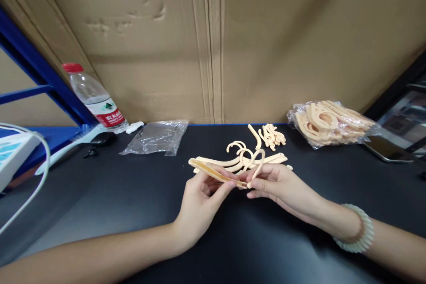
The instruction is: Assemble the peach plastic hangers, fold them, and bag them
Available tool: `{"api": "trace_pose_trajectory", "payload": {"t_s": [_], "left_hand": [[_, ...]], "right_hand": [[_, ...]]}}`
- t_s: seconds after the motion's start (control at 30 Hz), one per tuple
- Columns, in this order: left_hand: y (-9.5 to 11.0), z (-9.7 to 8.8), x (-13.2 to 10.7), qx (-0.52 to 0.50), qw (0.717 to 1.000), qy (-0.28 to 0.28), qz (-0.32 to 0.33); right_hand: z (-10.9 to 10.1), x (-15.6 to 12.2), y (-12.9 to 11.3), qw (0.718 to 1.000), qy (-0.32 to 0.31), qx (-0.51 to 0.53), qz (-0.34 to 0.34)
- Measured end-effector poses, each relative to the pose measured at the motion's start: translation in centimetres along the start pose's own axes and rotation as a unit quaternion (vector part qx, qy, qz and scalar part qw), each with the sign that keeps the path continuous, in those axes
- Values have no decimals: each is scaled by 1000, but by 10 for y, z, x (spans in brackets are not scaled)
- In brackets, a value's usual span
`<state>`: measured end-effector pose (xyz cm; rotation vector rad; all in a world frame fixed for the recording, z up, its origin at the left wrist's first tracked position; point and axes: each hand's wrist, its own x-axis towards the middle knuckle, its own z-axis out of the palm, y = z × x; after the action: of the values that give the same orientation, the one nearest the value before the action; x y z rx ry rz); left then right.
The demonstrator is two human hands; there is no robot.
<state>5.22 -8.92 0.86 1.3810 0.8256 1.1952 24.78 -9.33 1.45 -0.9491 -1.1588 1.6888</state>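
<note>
Between finger and thumb, my left hand (203, 204) grips a beige plastic hanger arm (213, 172), its hollow side towards me. My right hand (282, 186) pinches a beige hanger hook (261, 162) by its base, the curve pointing up. Arm and hook meet at my fingertips; whether they are joined, I cannot tell. Just behind the hands lie more hanger arms (275, 159) and loose hooks (237, 145), partly hidden. Farther back is a heap of small beige pieces (272, 135) beside a single arm (254, 136).
A clear bag of beige hanger parts (329, 122) lies at the back right, near a phone-like slab (388, 148). At the back left are a flat plastic bag (158, 136), a red-capped bottle (100, 100) and a white cable (46, 159). Cardboard (149, 53) closes the rear.
</note>
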Motion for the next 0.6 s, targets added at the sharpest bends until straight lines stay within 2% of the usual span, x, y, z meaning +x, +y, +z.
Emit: {"api": "trace_pose_trajectory", "payload": {"t_s": [0.27,0.6], "left_hand": [[1,0,-2,14,1000,-11,15],[3,1,-1,10,1000,-12,2]], "right_hand": [[-1,0,2,1000,0,-20,18],[-2,0,5,1000,11,-13,25]]}}
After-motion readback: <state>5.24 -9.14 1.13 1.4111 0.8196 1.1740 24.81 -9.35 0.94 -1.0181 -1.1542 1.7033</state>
